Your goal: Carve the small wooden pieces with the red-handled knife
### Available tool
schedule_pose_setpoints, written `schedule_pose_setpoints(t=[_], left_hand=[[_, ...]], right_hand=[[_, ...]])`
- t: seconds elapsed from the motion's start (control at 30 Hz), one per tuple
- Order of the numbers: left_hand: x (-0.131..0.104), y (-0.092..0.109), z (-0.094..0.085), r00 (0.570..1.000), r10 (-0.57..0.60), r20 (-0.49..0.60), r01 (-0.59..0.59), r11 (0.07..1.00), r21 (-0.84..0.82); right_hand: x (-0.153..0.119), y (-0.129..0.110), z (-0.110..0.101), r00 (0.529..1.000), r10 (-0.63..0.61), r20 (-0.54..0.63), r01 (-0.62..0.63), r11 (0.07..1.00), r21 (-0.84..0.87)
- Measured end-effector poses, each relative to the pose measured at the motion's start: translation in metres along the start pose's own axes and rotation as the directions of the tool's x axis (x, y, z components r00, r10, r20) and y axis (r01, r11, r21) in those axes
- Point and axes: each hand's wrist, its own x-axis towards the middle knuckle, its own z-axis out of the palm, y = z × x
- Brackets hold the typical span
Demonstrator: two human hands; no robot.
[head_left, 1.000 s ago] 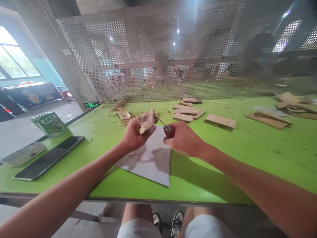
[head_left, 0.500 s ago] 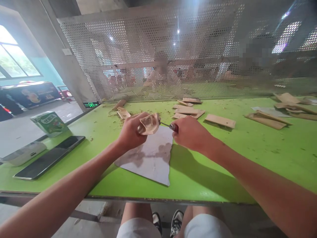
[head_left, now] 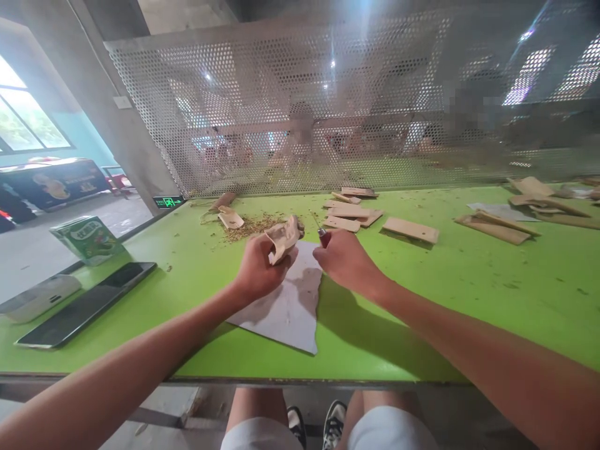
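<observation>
My left hand (head_left: 261,267) is wrapped round a pale, hollowed carved wooden piece (head_left: 284,239), held above the white paper sheet (head_left: 295,312). To its right, my right hand (head_left: 344,256) is closed on the dark reddish handle of a thin metal tool (head_left: 322,235). The tool's thin shaft points up and to the left, apart from the carved piece. Brown shavings (head_left: 253,226) lie on the green table just behind my left hand.
Several flat wooden pieces (head_left: 410,230) lie behind and right of my hands on the green table (head_left: 398,294). A black tablet-like slab (head_left: 89,303), a white device (head_left: 42,299) and a green box (head_left: 89,240) stand left. A perforated metal screen (head_left: 281,125) closes the back.
The tool has come away from the carved piece, and its shaft now points more upward. My left hand has shifted slightly right and down, with the piece turned. The camera view has shifted slightly.
</observation>
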Motion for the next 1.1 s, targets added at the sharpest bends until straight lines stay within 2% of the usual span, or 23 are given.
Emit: schedule_pose_setpoints(t=[0.1,0.23,0.37,0.47,0.6,0.73,0.97,1.1], left_hand=[[0.000,0.000,-0.003,0.999,0.011,0.042,-0.009,0.999,-0.051],[0.003,-0.006,-0.009,0.997,0.044,0.061,-0.041,0.998,-0.049],[0.006,-0.010,-0.012,0.987,0.162,0.010,-0.162,0.987,-0.018],[0.008,-0.012,-0.012,0.978,0.206,-0.038,-0.206,0.979,0.004],[0.009,-0.014,-0.011,0.980,0.191,-0.051,-0.189,0.981,0.029],[0.010,-0.016,-0.011,0.986,0.153,-0.061,-0.148,0.986,0.082],[0.012,-0.017,-0.011,0.980,0.194,-0.044,-0.186,0.973,0.133],[0.012,-0.015,-0.012,0.979,0.197,-0.058,-0.185,0.969,0.161]], right_hand=[[0.002,0.003,-0.005,1.000,0.015,-0.022,-0.013,0.997,0.078],[-0.002,0.000,-0.008,0.991,-0.129,-0.014,0.130,0.972,0.195],[-0.010,-0.006,-0.006,0.970,-0.224,0.096,0.188,0.938,0.289],[-0.014,-0.009,-0.004,0.946,-0.236,0.222,0.159,0.935,0.316],[-0.016,-0.012,-0.004,0.917,-0.208,0.341,0.081,0.933,0.352],[-0.018,-0.013,-0.005,0.910,-0.203,0.362,0.064,0.930,0.361],[-0.018,-0.012,-0.004,0.887,-0.237,0.396,0.060,0.911,0.409],[-0.017,-0.008,-0.002,0.856,-0.252,0.452,0.015,0.885,0.466]])
